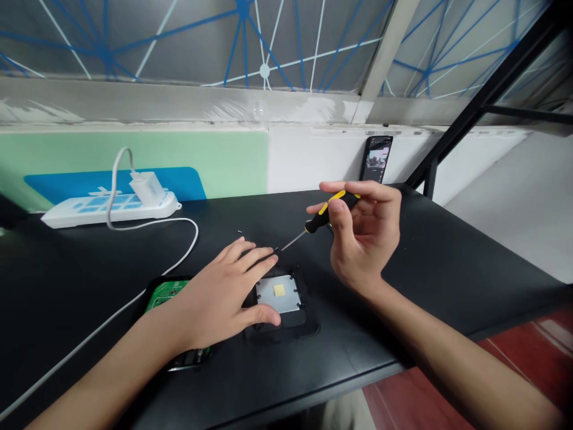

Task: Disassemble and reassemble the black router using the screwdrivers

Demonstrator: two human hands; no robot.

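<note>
My right hand (367, 239) is closed round the black and yellow handle of a screwdriver (319, 221). Its thin shaft points down and left, with the tip close to a tiny dark screw (276, 249) by the fingertips of my left hand (228, 286). Fingers spread, my left hand reaches over the left part of a black plastic cover (312, 325), which has a silver metal plate (290, 298) with a yellow square pad (279, 290) on it. Partly hidden under my left wrist is a green circuit board (165, 291) in a black housing.
A white power strip (111, 206) with a white charger (147, 189) lies at the back left; its white cable (111, 319) runs across the black table (447, 263). A phone (376, 159) leans on the wall. Another small screw (240, 232) lies behind my left hand.
</note>
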